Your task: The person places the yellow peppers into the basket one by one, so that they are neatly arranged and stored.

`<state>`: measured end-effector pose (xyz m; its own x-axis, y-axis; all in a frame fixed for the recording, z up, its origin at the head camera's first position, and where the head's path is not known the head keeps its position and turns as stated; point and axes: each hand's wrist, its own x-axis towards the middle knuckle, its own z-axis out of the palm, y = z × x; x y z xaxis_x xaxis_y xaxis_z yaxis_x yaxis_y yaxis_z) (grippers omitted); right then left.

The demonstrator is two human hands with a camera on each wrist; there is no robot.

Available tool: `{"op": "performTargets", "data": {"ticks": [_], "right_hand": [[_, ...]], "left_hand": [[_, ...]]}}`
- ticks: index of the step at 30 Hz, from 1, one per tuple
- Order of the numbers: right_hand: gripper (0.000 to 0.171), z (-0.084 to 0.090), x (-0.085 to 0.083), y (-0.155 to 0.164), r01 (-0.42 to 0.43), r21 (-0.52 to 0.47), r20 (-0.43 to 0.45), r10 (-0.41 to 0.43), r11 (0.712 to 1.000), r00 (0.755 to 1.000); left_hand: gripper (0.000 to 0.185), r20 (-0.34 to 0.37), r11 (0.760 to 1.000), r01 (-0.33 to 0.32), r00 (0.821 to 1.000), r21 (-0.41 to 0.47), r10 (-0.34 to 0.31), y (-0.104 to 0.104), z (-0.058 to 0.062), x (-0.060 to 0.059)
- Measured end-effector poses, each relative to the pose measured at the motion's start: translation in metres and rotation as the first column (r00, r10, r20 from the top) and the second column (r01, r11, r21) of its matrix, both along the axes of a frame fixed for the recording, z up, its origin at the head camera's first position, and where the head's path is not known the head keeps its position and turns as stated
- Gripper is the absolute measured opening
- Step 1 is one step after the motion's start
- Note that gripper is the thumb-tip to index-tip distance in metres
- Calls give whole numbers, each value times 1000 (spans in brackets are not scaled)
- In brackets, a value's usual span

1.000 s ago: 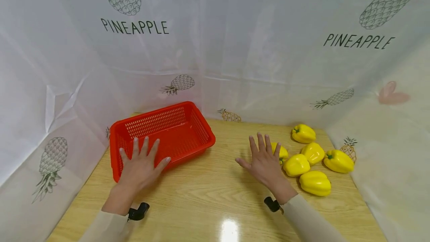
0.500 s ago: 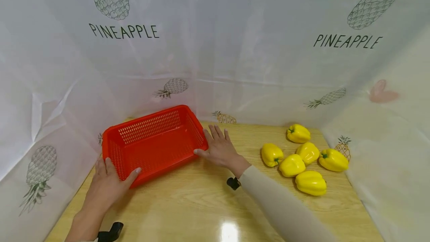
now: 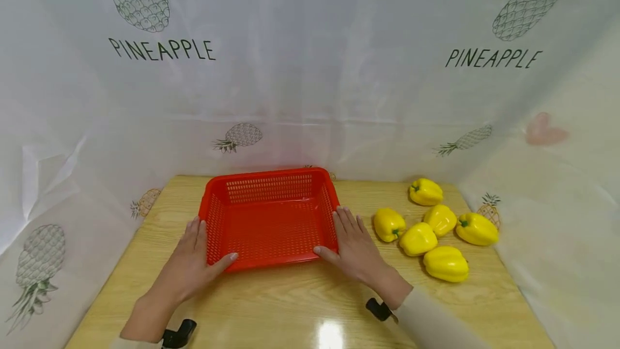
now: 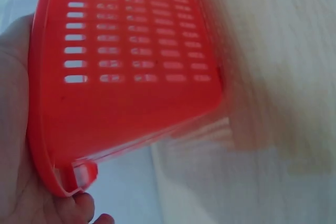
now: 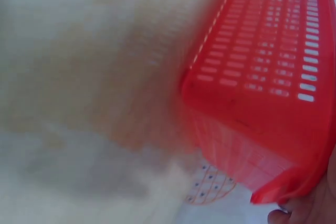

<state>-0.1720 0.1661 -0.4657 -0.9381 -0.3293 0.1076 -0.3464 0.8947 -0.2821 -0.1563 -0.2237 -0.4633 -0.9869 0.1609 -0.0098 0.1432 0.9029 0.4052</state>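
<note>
We are holding the red basket (image 3: 270, 220) between both hands, and it is now sitting square in the middle of the tabletop (image 3: 300, 306), where half a second ago it was lying angled toward the left edge. Our left hand (image 3: 191, 260) is pressing flat against its left wall, fingers straight, thumb on the near rim; our right hand (image 3: 356, 249) is doing the same on the right wall. That is bringing the basket close beside the six yellow peppers (image 3: 418, 239) grouped on the right. Nothing is lying in the basket
</note>
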Motion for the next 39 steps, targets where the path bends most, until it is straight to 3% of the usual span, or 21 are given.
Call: {"op": "performTargets", "data": {"ticks": [6,13,17,22,30,36,39], "right_hand": [[100,-7,31,22,48,-48,-109,-53,998,993],[101,-11,48,40,104,-72,-86,-110,992,990],[100,-11,42,41,78,-86,-99,-87,993,991],[101,-11,29,33,44,-93,-81,-52,995,995],[100,-10,29,32,45,-88,-83,-53,995,995],[97,0,28,51,54,-79,-106,-62,995,992],[91,9,26,71,89,-89,-179,-104,992,978]], "left_hand": [[129,-38,997,62,997,-44,-64,21,5,-1],[130,-68,988,119,990,-101,-126,36,10,3],[132,-62,983,153,985,-101,-160,30,14,-1],[135,-20,986,152,988,-66,-153,17,15,-6],[137,12,989,151,989,-14,-150,15,12,-8],[138,17,988,155,988,-7,-155,21,11,-8],[139,17,988,155,988,0,-155,23,11,-8]]}}
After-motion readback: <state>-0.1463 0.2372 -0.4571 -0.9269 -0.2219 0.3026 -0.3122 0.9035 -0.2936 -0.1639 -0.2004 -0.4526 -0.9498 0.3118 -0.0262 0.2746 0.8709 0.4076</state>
